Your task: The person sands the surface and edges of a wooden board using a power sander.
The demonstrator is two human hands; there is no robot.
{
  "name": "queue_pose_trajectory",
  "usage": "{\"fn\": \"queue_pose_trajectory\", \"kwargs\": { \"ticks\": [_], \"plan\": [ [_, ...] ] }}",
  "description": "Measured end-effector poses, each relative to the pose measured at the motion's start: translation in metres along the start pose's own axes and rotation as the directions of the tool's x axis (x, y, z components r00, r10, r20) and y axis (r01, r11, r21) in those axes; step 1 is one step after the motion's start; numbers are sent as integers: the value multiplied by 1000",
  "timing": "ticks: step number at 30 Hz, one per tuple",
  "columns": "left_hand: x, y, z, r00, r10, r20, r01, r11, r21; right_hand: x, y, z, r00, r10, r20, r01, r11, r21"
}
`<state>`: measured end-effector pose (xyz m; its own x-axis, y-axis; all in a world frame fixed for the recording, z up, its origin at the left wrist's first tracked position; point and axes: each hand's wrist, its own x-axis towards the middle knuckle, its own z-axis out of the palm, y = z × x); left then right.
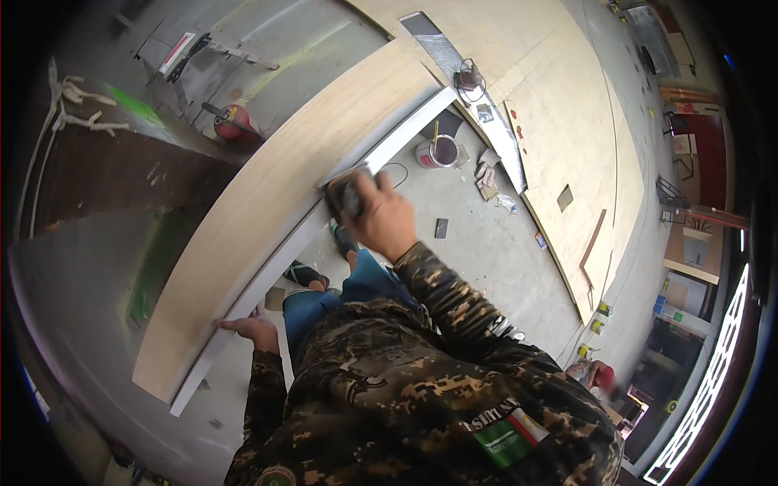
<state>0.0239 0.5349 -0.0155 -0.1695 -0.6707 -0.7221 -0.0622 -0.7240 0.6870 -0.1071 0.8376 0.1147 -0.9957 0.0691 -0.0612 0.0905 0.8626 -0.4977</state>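
A long, pale wooden panel [243, 219] with a curved far edge slants across in front of me. Along its near side runs a white-grey edge strip [279, 263]. My right hand [381, 215] grips a dark, blurred sanding block [344, 196], which rests against the strip about midway along. My left hand [250, 328] holds the near edge of the panel farther down on the left, thumb on top. Its other fingers are partly hidden beneath the edge.
A paint can [438, 152] with a stick in it stands on the floor beyond the panel. Rags [486, 174] and a dark flat block [442, 228] lie nearby. Large plywood sheets [559, 162] bear a power tool [468, 78]. Another person [600, 377] is at lower right.
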Motion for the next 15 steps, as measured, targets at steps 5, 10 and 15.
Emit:
{"fn": "queue_pose_trajectory", "kwargs": {
  "ticks": [5,10,15],
  "plan": [
    [17,7,-6,999,-31,24,31,999,-16,26,27,-18,999,-15,-33,14,1000,-20],
    [12,17,6,998,-63,22,63,998,-11,120,115,-73,979,84,-184,-101,991,-87],
    [-1,20,16,998,-58,-26,58,998,-22,198,176,-130,941,319,-114,-322,947,-9]
  ]
}}
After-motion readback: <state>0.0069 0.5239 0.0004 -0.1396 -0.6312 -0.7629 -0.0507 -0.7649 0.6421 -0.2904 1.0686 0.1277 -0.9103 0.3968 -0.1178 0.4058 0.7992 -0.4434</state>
